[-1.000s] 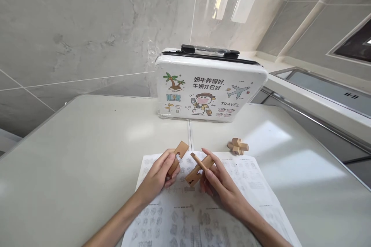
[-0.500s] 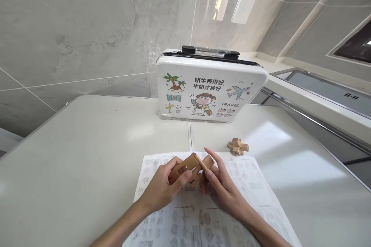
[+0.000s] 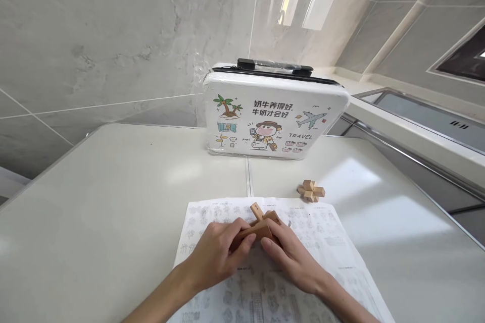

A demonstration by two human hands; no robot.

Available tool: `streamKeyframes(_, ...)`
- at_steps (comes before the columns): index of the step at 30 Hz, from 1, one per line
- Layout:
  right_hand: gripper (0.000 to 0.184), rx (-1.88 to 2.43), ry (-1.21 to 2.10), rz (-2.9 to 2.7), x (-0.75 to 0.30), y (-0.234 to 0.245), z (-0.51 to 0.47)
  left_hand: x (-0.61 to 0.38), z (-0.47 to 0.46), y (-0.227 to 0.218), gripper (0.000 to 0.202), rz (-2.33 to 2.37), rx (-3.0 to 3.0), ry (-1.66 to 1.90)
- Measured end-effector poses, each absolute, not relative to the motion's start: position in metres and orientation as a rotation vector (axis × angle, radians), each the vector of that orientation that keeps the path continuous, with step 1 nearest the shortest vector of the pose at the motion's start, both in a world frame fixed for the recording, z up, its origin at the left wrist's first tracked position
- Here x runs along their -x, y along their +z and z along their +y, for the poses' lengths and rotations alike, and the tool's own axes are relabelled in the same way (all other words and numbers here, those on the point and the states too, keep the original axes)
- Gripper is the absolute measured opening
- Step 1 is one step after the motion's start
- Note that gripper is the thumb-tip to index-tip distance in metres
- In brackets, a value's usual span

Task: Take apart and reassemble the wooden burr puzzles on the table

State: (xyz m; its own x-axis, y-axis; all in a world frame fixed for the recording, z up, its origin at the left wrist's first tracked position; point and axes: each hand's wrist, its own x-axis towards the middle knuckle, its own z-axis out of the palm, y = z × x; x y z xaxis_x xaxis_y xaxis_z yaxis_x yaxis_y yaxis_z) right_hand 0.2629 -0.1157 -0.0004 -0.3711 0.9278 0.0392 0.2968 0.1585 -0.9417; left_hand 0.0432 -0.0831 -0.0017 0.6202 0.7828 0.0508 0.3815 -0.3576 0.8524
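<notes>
Between my hands is a group of interlocking wooden puzzle pieces (image 3: 257,232), held above a printed sheet. My left hand (image 3: 217,252) is closed around their left end, with the thumb along the near side. On the right end, the fingers and thumb of my right hand (image 3: 292,252) are closed too. One short wooden bar (image 3: 256,210) with a dark mark sticks up and away from the rest. My fingers hide much of how the pieces fit together. An assembled wooden burr puzzle (image 3: 311,191) rests on the table beyond the sheet, to the right.
The paper sheet (image 3: 326,257), covered in small printed diagrams, lies under my hands on a white table (image 3: 113,212). A white cartoon-printed case (image 3: 242,126) with a black handle stands at the back near the tiled wall. A counter (image 3: 428,131) runs along the right.
The wooden pieces have been turned over between my hands and sit flatter. One bar now points up and away. My right hand's raised index finger has come down onto the wood.
</notes>
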Motion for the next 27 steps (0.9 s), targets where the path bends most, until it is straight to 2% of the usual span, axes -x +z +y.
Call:
streamKeyframes(4, 0.041, 1.118, 1.281, -1.690, -0.262, -0.003, -0.114, -0.042, -0.082, 0.000, 0.037, 0.910, -1.813, 0.702)
streamKeyframes(7, 0.044, 1.057, 1.525, -1.469, -0.264, -0.009, -0.114, -0.042, -0.076, 0.004, 0.044, 1.042, -1.655, 0.793)
streamKeyframes(11, 0.044, 0.888, 1.688, -1.312, -0.264, -0.014, -0.117, -0.044, -0.072, 0.006, 0.037, 1.038, -1.691, 0.592)
streamKeyframes(14, 0.044, 0.891, 1.685, -1.365, -0.264, -0.013, -0.117, -0.044, -0.073, 0.005, 0.027, 0.966, -1.660, 0.483)
streamKeyframes(20, 0.045, 0.978, 1.513, -1.398, -0.271, -0.009, -0.109, -0.044, -0.069, 0.004, 0.043, 1.037, -1.335, 0.726)
streamKeyframes(27, 0.039, 1.009, 1.470, -1.112, -0.277, -0.012, -0.102, -0.042, -0.061, 0.011, 0.039, 0.894, -1.142, 0.800)
